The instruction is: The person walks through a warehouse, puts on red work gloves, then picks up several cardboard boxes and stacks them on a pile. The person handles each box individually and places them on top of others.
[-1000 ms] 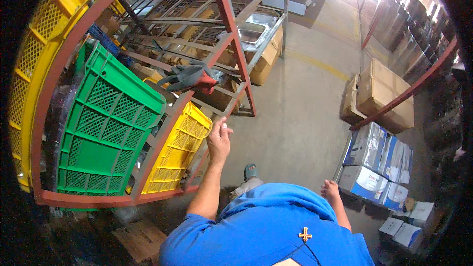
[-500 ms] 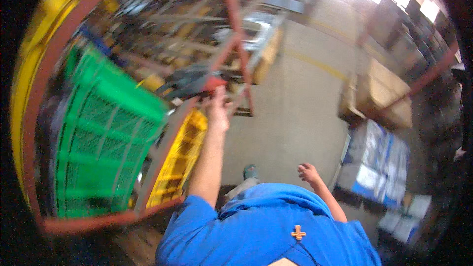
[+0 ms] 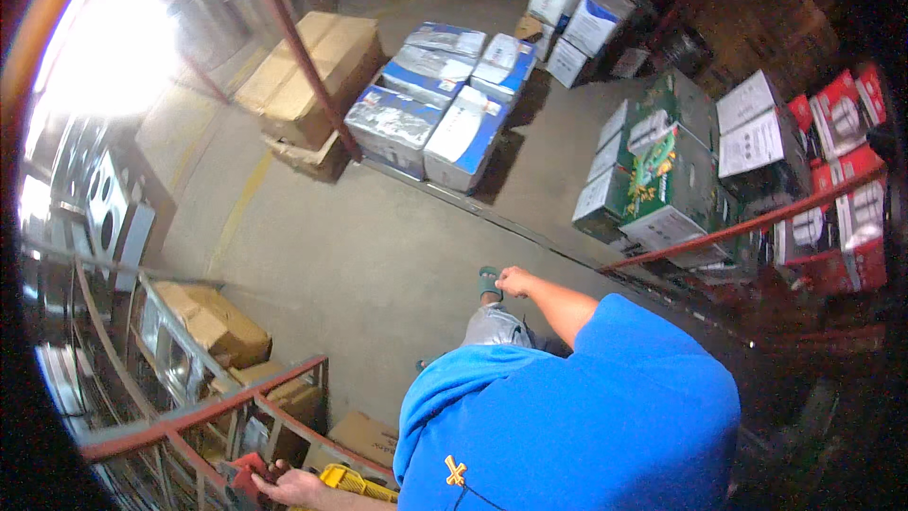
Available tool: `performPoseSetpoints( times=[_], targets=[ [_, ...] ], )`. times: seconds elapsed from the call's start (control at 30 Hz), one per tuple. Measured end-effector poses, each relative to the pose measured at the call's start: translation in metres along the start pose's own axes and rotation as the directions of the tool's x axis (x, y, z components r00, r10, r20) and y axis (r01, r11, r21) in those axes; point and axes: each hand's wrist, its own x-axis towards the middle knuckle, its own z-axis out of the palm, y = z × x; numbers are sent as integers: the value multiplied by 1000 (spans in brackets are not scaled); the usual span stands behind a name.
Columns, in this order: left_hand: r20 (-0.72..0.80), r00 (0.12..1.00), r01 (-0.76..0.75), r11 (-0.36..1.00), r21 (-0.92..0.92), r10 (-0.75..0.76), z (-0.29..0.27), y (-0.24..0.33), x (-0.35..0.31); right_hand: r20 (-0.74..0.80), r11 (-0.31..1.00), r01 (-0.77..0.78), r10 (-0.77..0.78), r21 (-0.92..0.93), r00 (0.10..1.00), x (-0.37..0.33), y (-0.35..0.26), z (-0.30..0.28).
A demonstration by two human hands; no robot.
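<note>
My left hand [image 3: 288,487] is at the bottom edge, fingers curled on a red piece of the red metal rack frame [image 3: 208,412]. A yellow slotted crate [image 3: 355,483] pokes out just right of that hand. My right hand [image 3: 515,281] hangs out in front of my blue shirt [image 3: 577,416], loosely closed with nothing in it, above the concrete floor [image 3: 378,246]. My foot in a dark sandal [image 3: 489,282] shows just left of it.
The rack holds cardboard boxes [image 3: 213,322] and steel sinks [image 3: 104,218]. Across the aisle stand brown cartons [image 3: 312,66], blue-and-white boxes [image 3: 426,104], green-and-white boxes [image 3: 653,180] and red boxes [image 3: 842,227] behind a slanted red rail [image 3: 747,222]. Bright glare fills the upper left.
The view has swung from the rack and crates toward the aisle and stacked boxes. My left hand stays at the red rack frame; my right hand has lifted forward.
</note>
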Motion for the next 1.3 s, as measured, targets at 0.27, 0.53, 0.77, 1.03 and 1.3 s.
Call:
performPoseSetpoints(
  times=[0.27, 0.53, 0.77, 1.03, 1.3],
  targets=[
    [254, 947, 180, 980, 84, -196, 96, -23, -56, 57, 982, -184, 181, 49, 982, 23, 89, -26],
    [497, 315, 563, 581, 588, -809, 245, -152, -262, 353, 469, -23, -630, 883, 691, -52, -106, -65],
    [632, -245, 282, 569, 772, -736, 312, -202, -294, -134, 94, 240, -610, 966, 781, -130, -185, -102],
    [873, -111, -812, 550, 196, -475, 316, -186, -274, -515, 195, 596, -344, 779, 785, -124, -203, -73],
    [934, -94, -576, 784, 231, -344, 304, -181, -237, -383, 467, 576, -447, 672, 809, -108, -217, -61]
  ],
)
